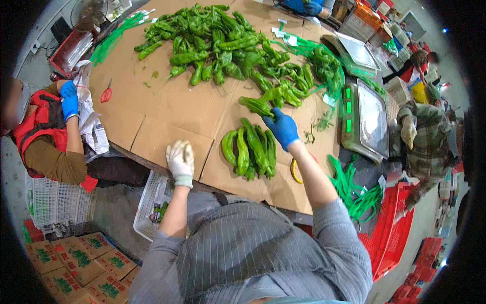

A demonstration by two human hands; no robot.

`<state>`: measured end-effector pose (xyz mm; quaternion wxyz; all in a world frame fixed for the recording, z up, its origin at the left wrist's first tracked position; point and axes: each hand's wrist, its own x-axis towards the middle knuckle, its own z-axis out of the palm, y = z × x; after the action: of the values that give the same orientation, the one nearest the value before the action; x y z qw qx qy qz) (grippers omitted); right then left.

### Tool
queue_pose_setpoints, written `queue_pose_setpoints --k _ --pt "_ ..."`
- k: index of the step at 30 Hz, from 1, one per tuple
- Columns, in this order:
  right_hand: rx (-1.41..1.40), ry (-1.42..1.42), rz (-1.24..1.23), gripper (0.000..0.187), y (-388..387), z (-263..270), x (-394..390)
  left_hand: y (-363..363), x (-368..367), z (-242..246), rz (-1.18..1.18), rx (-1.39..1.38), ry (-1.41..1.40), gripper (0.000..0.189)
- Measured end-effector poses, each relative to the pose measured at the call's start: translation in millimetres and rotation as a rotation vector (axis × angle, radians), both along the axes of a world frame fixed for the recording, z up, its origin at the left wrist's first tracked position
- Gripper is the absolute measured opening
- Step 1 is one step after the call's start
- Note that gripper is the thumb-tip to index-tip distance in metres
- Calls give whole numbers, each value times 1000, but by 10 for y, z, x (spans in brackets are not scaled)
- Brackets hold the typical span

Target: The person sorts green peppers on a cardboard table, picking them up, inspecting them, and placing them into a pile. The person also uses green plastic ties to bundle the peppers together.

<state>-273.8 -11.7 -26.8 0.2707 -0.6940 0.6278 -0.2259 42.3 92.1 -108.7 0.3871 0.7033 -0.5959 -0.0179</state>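
My right hand (283, 128), in a blue glove, grips a long green pepper (254, 105) by one end at the near edge of the big heap. Below it a small group of green peppers (250, 150) lies side by side on the cardboard sheet (178, 110). A large heap of green peppers (216, 41) covers the far middle of the table. My left hand (180, 161) wears a white glove with soiled fingertips. It rests near the table's front edge, holding nothing. Yellow-handled scissors (296, 171) lie partly hidden by my right forearm.
Two digital scales (370, 117) (357, 53) stand along the right side, near green mesh bags (328, 70). More green mesh (357, 190) lies near a red crate (395, 228). Red scissors (106, 93) lie left. Co-workers stand left, right and across. A white crate (148, 205) is below.
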Motion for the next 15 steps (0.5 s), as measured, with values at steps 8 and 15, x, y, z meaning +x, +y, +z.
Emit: queue_pose_setpoints --k 8,15 --pt "511 -1079 127 59 1017 354 102 -146 -688 980 -686 -7 1423 71" --pt "643 -1265 312 51 1321 196 256 -21 -1313 1724 -869 -93 1388 84"
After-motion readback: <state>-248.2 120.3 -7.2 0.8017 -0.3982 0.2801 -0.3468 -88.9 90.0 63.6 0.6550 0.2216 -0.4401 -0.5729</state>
